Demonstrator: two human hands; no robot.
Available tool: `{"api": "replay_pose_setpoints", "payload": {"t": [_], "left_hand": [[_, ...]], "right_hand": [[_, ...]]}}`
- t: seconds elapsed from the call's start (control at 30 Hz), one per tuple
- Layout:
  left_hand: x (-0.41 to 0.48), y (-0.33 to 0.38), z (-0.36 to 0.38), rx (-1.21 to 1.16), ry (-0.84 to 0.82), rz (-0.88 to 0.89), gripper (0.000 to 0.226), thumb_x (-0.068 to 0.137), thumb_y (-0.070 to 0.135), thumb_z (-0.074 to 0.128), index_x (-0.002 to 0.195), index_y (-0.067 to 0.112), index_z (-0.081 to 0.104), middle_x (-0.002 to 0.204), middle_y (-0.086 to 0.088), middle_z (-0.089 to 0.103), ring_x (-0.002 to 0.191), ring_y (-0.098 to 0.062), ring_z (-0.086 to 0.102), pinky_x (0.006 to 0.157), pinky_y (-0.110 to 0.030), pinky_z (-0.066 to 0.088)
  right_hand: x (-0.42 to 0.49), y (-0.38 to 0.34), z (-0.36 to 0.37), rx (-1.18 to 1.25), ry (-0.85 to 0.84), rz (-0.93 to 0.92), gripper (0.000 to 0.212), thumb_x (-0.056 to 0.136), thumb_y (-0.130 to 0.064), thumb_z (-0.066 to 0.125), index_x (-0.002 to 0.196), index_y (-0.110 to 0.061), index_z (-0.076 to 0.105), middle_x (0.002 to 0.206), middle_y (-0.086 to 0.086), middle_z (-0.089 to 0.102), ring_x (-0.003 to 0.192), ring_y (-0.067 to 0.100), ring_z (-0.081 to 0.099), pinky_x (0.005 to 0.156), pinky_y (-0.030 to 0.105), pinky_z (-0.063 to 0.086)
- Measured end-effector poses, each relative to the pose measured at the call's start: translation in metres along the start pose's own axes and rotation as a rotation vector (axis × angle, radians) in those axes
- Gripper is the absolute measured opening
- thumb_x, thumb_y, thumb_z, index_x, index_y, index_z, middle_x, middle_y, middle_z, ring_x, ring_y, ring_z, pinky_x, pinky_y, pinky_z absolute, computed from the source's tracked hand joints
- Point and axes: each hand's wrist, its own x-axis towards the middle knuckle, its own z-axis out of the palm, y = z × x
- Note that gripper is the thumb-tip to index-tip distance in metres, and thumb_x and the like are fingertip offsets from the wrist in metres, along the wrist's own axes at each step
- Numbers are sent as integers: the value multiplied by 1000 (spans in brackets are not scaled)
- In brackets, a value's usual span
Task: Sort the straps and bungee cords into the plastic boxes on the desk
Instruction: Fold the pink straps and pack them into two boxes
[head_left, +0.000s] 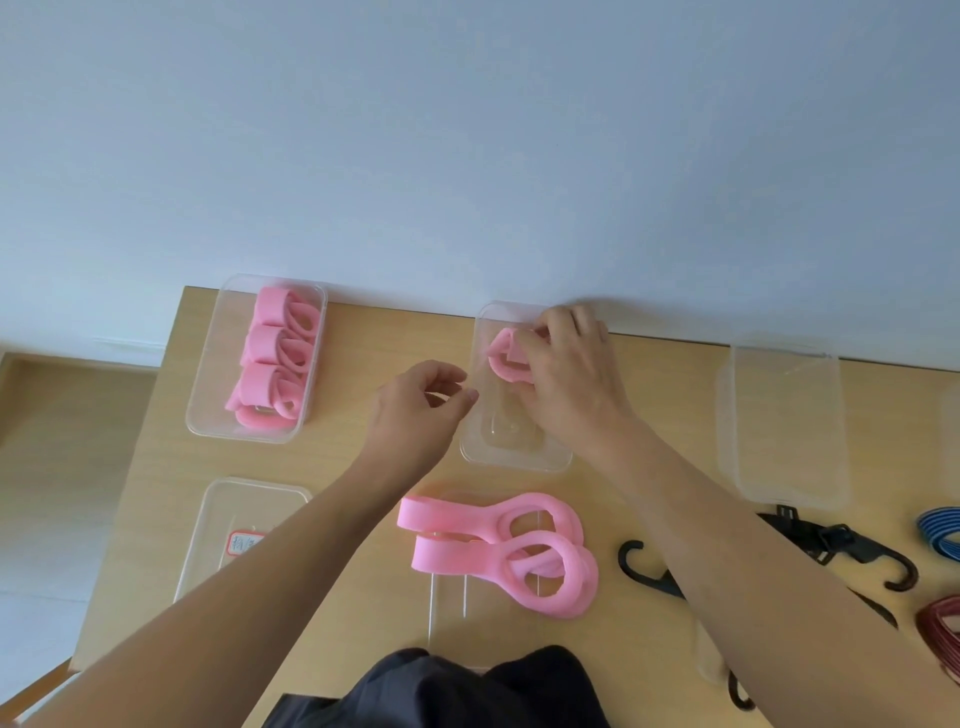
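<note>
Right hand (566, 364): your fingers curl round a folded pink strap (506, 358), holding it inside the far end of the middle box (514, 457).
Left hand (421, 405): loosely curled, holding nothing, just beside that box at its 9 o'clock.
Left box (208, 395): at 10 o'clock on the bench (353, 332), with three rolled pink straps (278, 353) inside.
Loose straps (498, 545): two pink ones, at the middle box's 6 o'clock.

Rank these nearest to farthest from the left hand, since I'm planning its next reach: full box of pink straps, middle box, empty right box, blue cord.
1. Middle box, just right of the left hand.
2. Full box of pink straps, to the hand's left.
3. Empty box, well to the right.
4. Blue cord, at the right edge.
</note>
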Motion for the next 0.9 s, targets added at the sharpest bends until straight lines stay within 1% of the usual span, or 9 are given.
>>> {"api": "replay_pose_setpoints", "payload": {"t": [0.07,0.13,0.27,0.37,0.47,0.6,0.7,0.77,0.9], "left_hand": [[-9,-3,-4,66,44,78,15,93,25,73,108,25,71,98,12,71,85,-5,66,74,-22,49],[-21,-13,-8,142,83,190,17,93,20,74,110,21,73,101,11,71,88,-7,66,76,-24,51],[-51,-48,-16,274,102,425,14,90,15,75,103,18,77,100,11,70,83,-9,63,71,-21,51],[-68,-76,-17,466,100,680,17,87,20,70,100,13,79,100,2,73,89,-17,65,76,-26,51],[-80,-95,-12,525,60,825,16,85,12,73,99,7,79,101,-5,74,93,-28,66,81,-35,54],[-91,-103,-10,570,31,896,19,90,22,69,99,8,79,105,-7,73,99,-33,65,86,-44,53],[-99,-101,-13,604,16,948,27,92,31,66,102,10,78,110,-8,73,104,-33,64,91,-44,48],[-105,-97,-16,595,-19,937,33,91,36,64,108,10,76,113,-8,72,104,-33,64,90,-44,52],[-112,-86,-27,604,-133,874,52,90,45,59,127,9,67,127,-10,68,111,-35,65,91,-49,57]], "right_hand": [[-11,2,-8,63,33,28,26,74,-22,79,98,-14,72,94,8,59,88,31,52,77,40,47],[-31,5,-19,121,97,87,24,77,-21,79,99,-12,72,94,7,61,88,32,52,79,40,47],[-99,0,-31,250,149,301,13,80,-17,81,88,-11,72,83,3,63,81,28,53,70,30,41],[-153,-15,-30,299,39,399,14,82,-28,75,85,-15,73,77,-3,63,75,24,55,66,27,38],[-188,-33,-24,252,-169,464,23,83,-41,67,88,-19,73,79,-5,58,79,18,48,67,28,37],[-202,-50,-24,213,-248,535,17,86,-31,70,95,-17,71,88,-2,59,88,21,50,71,28,37],[-196,-57,-37,316,-202,553,14,88,-21,64,100,-16,66,90,-3,63,84,19,51,70,29,38],[-190,-65,-48,392,-163,528,15,88,-19,61,102,-16,65,87,-5,65,79,19,55,65,31,40],[-180,-86,-72,445,-14,442,9,91,-21,63,99,-20,69,82,-7,65,78,18,59,67,32,47]]}}
